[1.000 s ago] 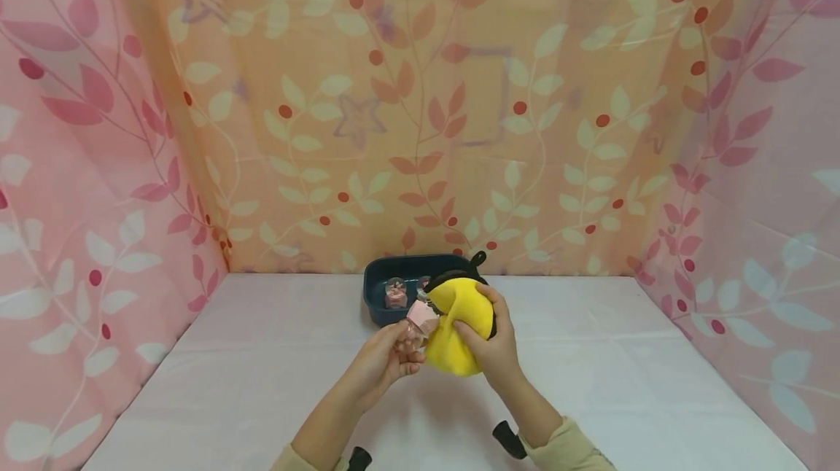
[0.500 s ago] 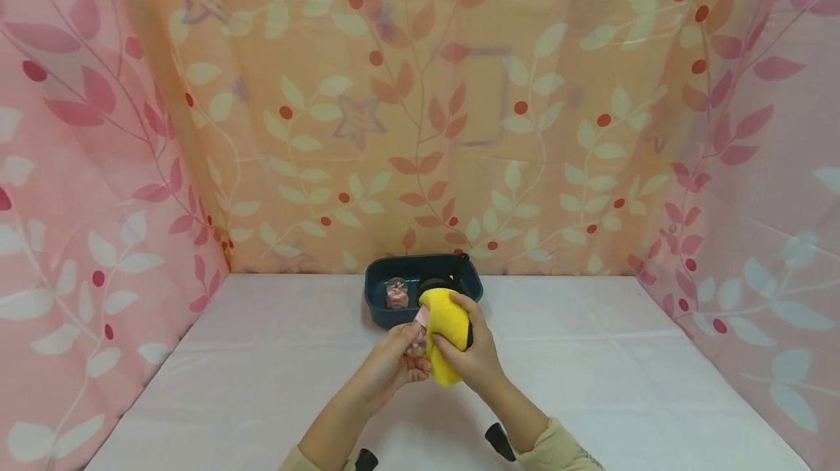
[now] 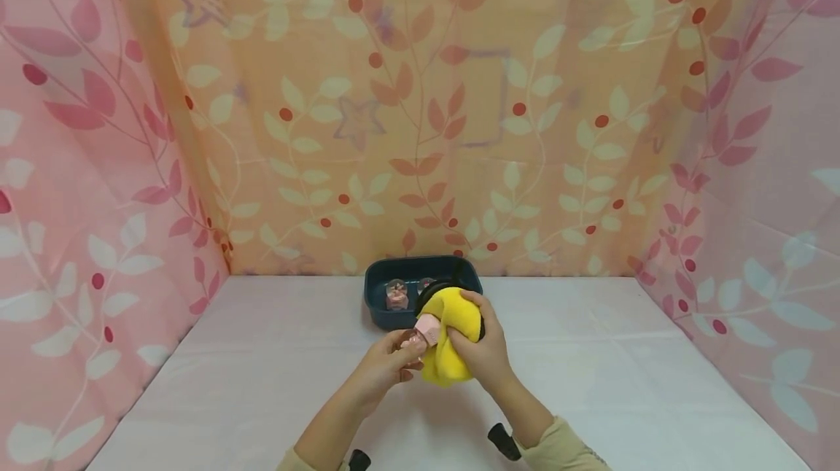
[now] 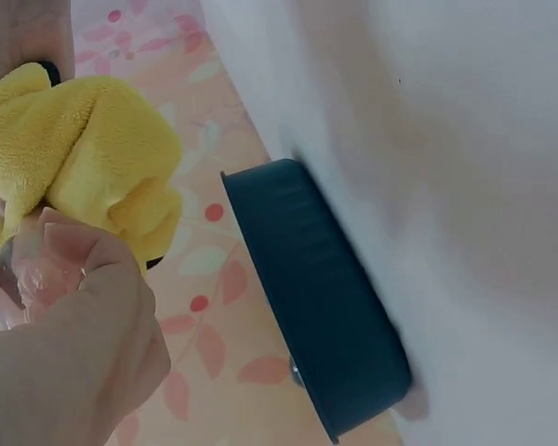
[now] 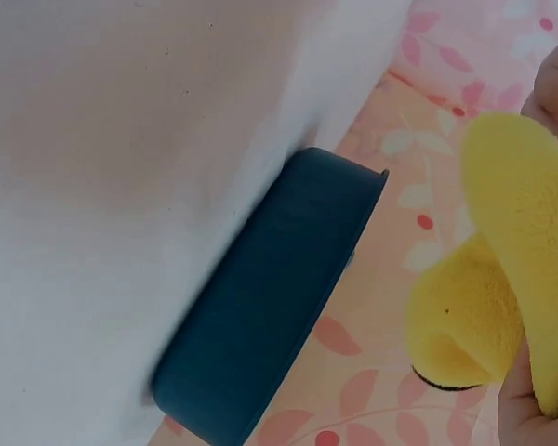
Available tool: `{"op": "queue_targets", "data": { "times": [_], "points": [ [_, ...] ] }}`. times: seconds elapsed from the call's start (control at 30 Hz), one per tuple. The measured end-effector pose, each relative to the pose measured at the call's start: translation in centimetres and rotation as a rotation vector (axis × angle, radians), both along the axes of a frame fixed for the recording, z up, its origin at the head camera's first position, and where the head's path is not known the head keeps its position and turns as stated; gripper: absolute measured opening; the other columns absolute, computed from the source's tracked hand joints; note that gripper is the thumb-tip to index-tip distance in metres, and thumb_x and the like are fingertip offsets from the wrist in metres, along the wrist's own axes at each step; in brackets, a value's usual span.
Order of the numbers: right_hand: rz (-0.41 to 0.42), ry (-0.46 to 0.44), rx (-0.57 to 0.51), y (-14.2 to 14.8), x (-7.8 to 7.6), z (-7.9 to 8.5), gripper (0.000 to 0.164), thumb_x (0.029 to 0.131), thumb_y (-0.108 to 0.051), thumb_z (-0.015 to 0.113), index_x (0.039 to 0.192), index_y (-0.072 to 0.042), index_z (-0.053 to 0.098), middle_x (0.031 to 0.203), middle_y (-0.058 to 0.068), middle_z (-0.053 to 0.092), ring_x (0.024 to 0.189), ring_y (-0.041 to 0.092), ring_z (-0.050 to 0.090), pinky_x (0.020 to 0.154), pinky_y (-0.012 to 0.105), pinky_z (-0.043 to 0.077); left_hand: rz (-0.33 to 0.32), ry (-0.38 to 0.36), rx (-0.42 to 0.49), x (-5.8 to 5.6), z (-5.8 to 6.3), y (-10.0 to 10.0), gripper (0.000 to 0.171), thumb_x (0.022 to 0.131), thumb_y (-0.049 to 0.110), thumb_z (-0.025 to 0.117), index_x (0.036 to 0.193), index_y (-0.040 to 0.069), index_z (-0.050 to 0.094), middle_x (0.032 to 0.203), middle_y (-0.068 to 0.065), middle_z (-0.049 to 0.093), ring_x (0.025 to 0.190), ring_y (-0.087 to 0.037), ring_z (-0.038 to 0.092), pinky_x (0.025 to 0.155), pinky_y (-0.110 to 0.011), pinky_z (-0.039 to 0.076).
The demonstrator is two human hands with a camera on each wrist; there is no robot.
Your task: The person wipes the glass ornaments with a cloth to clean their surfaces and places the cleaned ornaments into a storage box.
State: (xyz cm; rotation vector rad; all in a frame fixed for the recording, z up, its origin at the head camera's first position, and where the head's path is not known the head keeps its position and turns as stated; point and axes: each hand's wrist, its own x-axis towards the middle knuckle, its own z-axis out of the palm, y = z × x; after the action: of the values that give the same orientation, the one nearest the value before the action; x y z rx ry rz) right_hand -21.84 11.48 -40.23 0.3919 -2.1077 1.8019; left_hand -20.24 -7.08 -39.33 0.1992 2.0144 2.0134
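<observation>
My left hand (image 3: 379, 370) pinches a small snow globe with a pink base (image 3: 428, 328) and a clear ball. In the left wrist view the fingers partly cover the globe's clear ball (image 4: 39, 279). A yellow plush cloth with black edging (image 3: 459, 314) is bunched in my right hand (image 3: 491, 351), thumb on the near side. The cloth touches the globe's base. In the right wrist view the cloth (image 5: 539, 223) hangs in folds and hides most of the right hand.
Behind the hands a dark blue basin (image 3: 377, 314) stands on the white tabletop (image 3: 275, 354). Inside it sits another pink-based snow globe (image 3: 397, 294), with a further one (image 3: 426, 283) partly hidden by the cloth. Patterned curtains (image 3: 420, 106) surround the table.
The cloth folded over the globe half a second ago, moving left; now it has shifted back right a little, and the pink base shows again. Both hands keep their holds.
</observation>
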Motion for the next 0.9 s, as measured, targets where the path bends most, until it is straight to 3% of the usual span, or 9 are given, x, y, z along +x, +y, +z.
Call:
{"op": "queue_targets", "data": {
  "times": [0.17, 0.33, 0.47, 0.57, 0.77, 0.9],
  "points": [
    [-0.003, -0.076, -0.047, 0.8, -0.2, 0.3, 0.058, 0.084, 0.001, 0.067, 0.136, -0.013, 0.044, 0.114, 0.015, 0.047, 0.092, 0.027, 0.048, 0.076, 0.035, 0.048, 0.004, -0.019, 0.06, -0.3, -0.3, -0.2, 0.056, 0.097, 0.03, 0.06, 0.131, -0.01, 0.045, 0.098, -0.007, 0.057, 0.084, -0.017, 0.058, 0.074, -0.026, 0.048],
    [-0.024, -0.06, -0.085, 1.5, -0.2, 0.4, 0.061, 0.084, 0.001, 0.067, 0.138, -0.014, 0.042, 0.115, 0.013, 0.046, 0.093, 0.028, 0.049, 0.075, 0.032, 0.049, 0.026, -0.053, 0.152, -0.7, -0.3, -0.4, 0.06, 0.097, 0.034, 0.058, 0.134, -0.009, 0.038, 0.089, -0.007, 0.051, 0.081, -0.017, 0.058, 0.073, -0.025, 0.05],
    [-0.002, -0.014, -0.072, 1.4, 0.2, 0.4, 0.065, 0.083, 0.001, 0.069, 0.139, -0.013, 0.039, 0.116, 0.013, 0.045, 0.094, 0.028, 0.048, 0.075, 0.031, 0.05, 0.02, -0.066, 0.217, -0.8, 0.2, -0.5, 0.025, 0.096, 0.026, 0.055, 0.102, 0.002, 0.051, 0.089, -0.005, 0.048, 0.08, -0.018, 0.056, 0.072, -0.026, 0.048],
    [0.027, 0.035, -0.028, 1.0, 0.5, 0.3, 0.065, 0.082, 0.002, 0.07, 0.137, -0.012, 0.039, 0.117, 0.014, 0.045, 0.094, 0.028, 0.047, 0.075, 0.032, 0.049, -0.013, -0.076, 0.262, -0.7, 0.5, -0.4, 0.021, 0.098, 0.024, 0.051, 0.082, 0.011, 0.047, 0.086, -0.004, 0.047, 0.081, -0.019, 0.055, 0.072, -0.027, 0.047],
    [0.093, 0.097, 0.057, -0.2, 0.9, 0.0, 0.063, 0.084, 0.002, 0.069, 0.135, -0.012, 0.037, 0.117, 0.018, 0.043, 0.093, 0.029, 0.047, 0.075, 0.035, 0.049, -0.057, -0.086, 0.308, -0.3, 0.9, 0.0, 0.026, 0.101, 0.028, 0.047, 0.081, 0.013, 0.047, 0.083, -0.004, 0.047, 0.082, -0.018, 0.056, 0.073, -0.027, 0.047],
    [0.084, 0.104, 0.075, -0.9, 0.9, -0.2, 0.063, 0.083, 0.002, 0.07, 0.135, -0.013, 0.038, 0.116, 0.017, 0.045, 0.092, 0.028, 0.047, 0.075, 0.036, 0.048, -0.064, -0.073, 0.295, -0.1, 0.9, 0.3, 0.022, 0.1, 0.028, 0.05, 0.089, 0.01, 0.048, 0.085, -0.005, 0.048, 0.081, -0.016, 0.055, 0.071, -0.025, 0.045]
  ]
}}
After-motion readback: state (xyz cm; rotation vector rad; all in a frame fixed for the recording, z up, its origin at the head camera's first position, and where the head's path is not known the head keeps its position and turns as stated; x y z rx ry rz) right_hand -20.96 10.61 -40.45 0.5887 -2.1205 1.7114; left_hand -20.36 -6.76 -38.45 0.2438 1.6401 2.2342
